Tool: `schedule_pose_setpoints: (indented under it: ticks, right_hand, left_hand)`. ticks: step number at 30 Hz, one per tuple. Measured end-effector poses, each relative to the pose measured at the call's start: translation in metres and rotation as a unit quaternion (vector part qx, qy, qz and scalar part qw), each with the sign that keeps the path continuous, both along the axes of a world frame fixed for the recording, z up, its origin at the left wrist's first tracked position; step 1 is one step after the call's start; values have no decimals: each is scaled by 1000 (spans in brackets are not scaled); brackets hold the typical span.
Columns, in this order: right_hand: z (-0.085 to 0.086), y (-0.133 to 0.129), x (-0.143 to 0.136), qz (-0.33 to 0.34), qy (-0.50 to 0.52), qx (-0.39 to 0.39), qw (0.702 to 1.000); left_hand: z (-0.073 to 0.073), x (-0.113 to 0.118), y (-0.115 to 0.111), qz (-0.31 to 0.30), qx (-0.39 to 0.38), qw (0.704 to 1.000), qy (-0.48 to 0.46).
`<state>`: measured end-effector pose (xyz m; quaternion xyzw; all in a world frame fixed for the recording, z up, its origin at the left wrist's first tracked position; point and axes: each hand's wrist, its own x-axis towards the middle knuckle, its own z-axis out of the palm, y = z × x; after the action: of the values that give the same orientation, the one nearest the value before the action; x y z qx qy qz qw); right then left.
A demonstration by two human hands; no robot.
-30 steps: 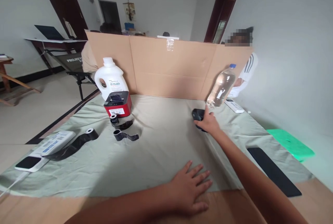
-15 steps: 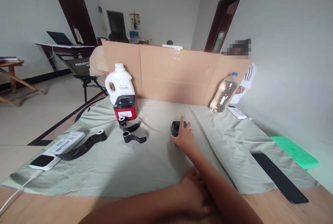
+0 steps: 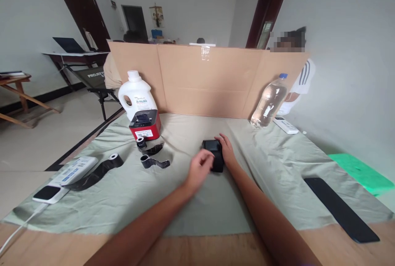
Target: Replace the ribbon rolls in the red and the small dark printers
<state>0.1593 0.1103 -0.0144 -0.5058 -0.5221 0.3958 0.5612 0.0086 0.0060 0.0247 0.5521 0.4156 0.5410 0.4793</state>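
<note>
A small black box-shaped device [image 3: 212, 145] lies on the pale green cloth in front of me, with a darker front part [image 3: 218, 162] reaching toward me. Against the device's right side rests my right hand [image 3: 227, 150], its fingers stretched forward along the edge. My left hand [image 3: 201, 164] is closed in a pinch at the front left of the device, slightly blurred. What its fingertips hold, if anything, is hidden. Left of the hands lie two short black rolls with loose tails, the nearer roll [image 3: 154, 162] and the farther roll [image 3: 140, 142].
Behind stand a red and black box-like machine [image 3: 145, 126], a white jug [image 3: 137, 93] and a clear bottle [image 3: 269, 103] against a cardboard screen [image 3: 206, 80]. A white power strip [image 3: 74, 171] and another black roll [image 3: 114, 161] lie left, a dark flat slab [image 3: 341, 210] right. People sit beyond.
My left hand has come up from near the table edge to the device's left front. My right hand has shifted from the device's top to its right side. The view has shifted slightly.
</note>
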Motion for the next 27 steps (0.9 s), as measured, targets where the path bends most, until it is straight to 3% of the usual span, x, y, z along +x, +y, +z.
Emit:
schedule_pose_setpoints:
  ticks: [1, 3, 5, 8, 12, 16, 27]
  right_hand:
    - [-2, 0, -1, 0, -4, 2, 1000]
    - [-3, 0, -1, 0, -15, 2, 1000]
    - [-3, 0, -1, -7, -19, 2, 1000]
    - [-3, 1, 0, -16, -15, 4, 1000]
    - [-4, 1, 1, -24, -25, 6, 999]
    - [-4, 1, 1, -34, -31, 4, 999]
    - [-4, 2, 0, -49, -45, 4, 998]
  left_hand:
    - [-1, -7, 16, 59, -12, 998, -2]
    - [-5, -19, 43, 119, -68, 990, 29]
    - [-9, -28, 63, 100, -155, 979, 84]
    - [-7, -33, 78, 14, -241, 961, 135]
    - [2, -37, 90, -39, -267, 951, 150]
    - [1, -42, 98, -61, -278, 945, 162]
    - [-4, -44, 98, -65, -295, 936, 179]
